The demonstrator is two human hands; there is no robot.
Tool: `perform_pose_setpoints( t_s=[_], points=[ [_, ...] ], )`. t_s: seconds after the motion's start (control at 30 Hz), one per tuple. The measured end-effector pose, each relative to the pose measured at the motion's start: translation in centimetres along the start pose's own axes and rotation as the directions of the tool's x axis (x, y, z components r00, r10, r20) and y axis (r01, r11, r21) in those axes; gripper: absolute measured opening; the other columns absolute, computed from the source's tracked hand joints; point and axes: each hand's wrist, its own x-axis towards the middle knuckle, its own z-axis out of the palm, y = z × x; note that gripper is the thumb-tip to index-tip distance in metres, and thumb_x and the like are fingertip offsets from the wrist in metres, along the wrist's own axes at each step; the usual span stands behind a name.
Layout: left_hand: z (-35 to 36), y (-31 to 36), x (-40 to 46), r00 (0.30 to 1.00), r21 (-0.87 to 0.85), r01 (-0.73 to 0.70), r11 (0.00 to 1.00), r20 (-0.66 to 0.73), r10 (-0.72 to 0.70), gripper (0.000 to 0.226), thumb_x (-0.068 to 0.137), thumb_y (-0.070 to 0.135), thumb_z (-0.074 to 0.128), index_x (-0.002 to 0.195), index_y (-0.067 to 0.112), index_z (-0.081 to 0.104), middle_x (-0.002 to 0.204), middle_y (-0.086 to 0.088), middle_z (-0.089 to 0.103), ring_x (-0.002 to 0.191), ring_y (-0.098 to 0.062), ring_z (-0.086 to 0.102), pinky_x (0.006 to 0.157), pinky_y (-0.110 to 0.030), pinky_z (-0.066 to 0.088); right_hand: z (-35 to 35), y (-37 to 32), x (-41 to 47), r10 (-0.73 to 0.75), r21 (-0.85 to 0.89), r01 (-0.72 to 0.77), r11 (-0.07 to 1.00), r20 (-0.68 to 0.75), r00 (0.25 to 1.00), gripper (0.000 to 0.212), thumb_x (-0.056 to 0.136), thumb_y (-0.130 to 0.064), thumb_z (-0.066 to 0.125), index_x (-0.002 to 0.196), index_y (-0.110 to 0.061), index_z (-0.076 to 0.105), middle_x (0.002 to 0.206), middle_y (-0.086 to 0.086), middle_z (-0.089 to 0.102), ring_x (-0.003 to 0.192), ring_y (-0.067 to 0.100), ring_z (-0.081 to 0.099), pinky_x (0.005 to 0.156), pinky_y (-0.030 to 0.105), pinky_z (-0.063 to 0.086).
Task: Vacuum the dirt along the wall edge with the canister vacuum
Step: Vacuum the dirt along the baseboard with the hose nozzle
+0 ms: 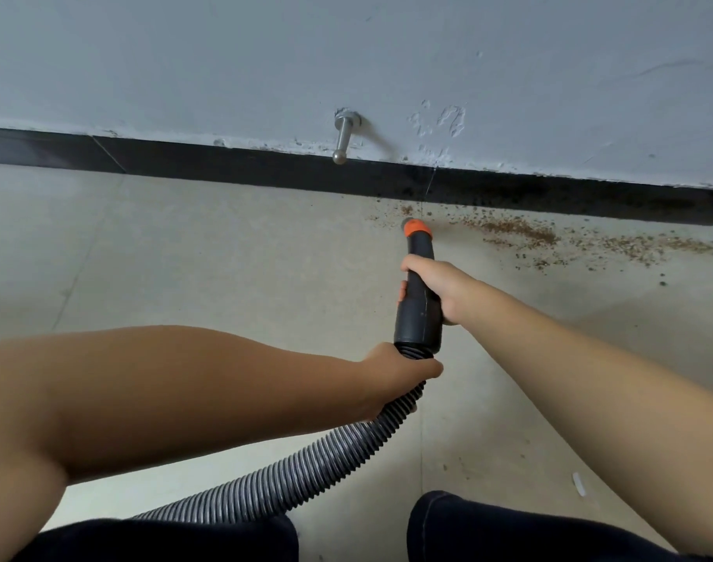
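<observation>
The right hand (436,285) grips the black nozzle (419,277), its orange tip at the dirt (521,233) by the baseboard (265,168); the left hand (395,375) clasps the ribbed hose (306,468), which runs behind the knees; the canister is out of view.

Head-worn camera looks steeply down at floor (225,257) and wall (346,54).
</observation>
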Motion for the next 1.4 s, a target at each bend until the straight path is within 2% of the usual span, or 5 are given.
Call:
perform_pose_setpoints(
  t_s=[0.2, 0.43, 0.6, 1.07, 1.4],
  points=[
    [-2.2, -1.0, -0.1, 0.998, -0.026, -0.012, 1.0, -0.06, 0.01, 0.02, 0.084, 0.018, 0.066, 0.095, 0.008, 0.054, 0.067, -0.005, 0.052, 0.055, -0.016, 0.052, 0.053, -0.023, 0.051, 3.3, 0.1, 0.6, -0.035, -0.084, 0.04, 0.996, 0.059, 0.998, 0.016, 0.084, -0.016, 0.061, 0.094, -0.009, 0.05, 0.053, 0.005, 0.061, 0.046, 0.018, 0.059, 0.063, 0.033, 0.053],
    [1.1, 1.2, 1.7, 0.997, 0.126, -0.034, 0.991, 0.07, 0.025, 0.027, 0.083, 0.022, 0.068, 0.101, 0.006, 0.056, 0.068, -0.004, 0.054, 0.052, -0.015, 0.053, 0.047, -0.02, 0.048, -3.6, 0.1, 0.5, 0.01, 0.112, 0.003, 0.994, -0.115, 0.993, 0.017, 0.083, -0.015, 0.062, 0.095, -0.01, 0.05, 0.053, 0.005, 0.061, 0.044, 0.018, 0.059, 0.062, 0.033, 0.054],
    [3.2, 3.2, 3.1, 0.993, 0.146, -0.05, 0.988, 0.109, 0.034, 0.033, 0.084, 0.024, 0.069, 0.107, 0.004, 0.056, 0.07, -0.005, 0.054, 0.055, -0.017, 0.053, 0.055, -0.025, 0.049, -7.2, -0.8, 0.5, 0.019, 0.183, 0.018, 0.983, -0.203, 0.979, 0.018, 0.083, -0.017, 0.063, 0.094, -0.013, 0.05, 0.053, 0.004, 0.061, 0.044, 0.018, 0.059, 0.061, 0.034, 0.053],
    [-1.3, 1.6, 2.3, 0.999, -0.055, -0.037, 0.998, -0.034, 0.035, 0.025, 0.084, 0.019, 0.068, 0.1, 0.007, 0.053, 0.071, -0.006, 0.051, 0.055, -0.017, 0.05, 0.059, -0.028, 0.049, 0.5, -2.4, 2.3, -0.015, 0.028, 0.015, 1.0, 0.008, 1.0, 0.022, 0.08, -0.016, 0.065, 0.094, -0.011, 0.05, 0.056, 0.004, 0.061, 0.047, 0.017, 0.059, 0.065, 0.032, 0.055],
    [-0.4, 3.4, 3.5, 0.998, 0.107, -0.043, 0.993, 0.041, 0.039, 0.035, 0.084, 0.024, 0.069, 0.11, 0.005, 0.055, 0.072, -0.005, 0.054, 0.057, -0.017, 0.053, 0.057, -0.026, 0.05, -3.3, -2.0, 2.1, 0.0, 0.19, 0.031, 0.981, -0.159, 0.987, 0.021, 0.079, -0.016, 0.066, 0.092, -0.011, 0.05, 0.054, 0.004, 0.06, 0.047, 0.018, 0.059, 0.062, 0.033, 0.053]
  ],
)
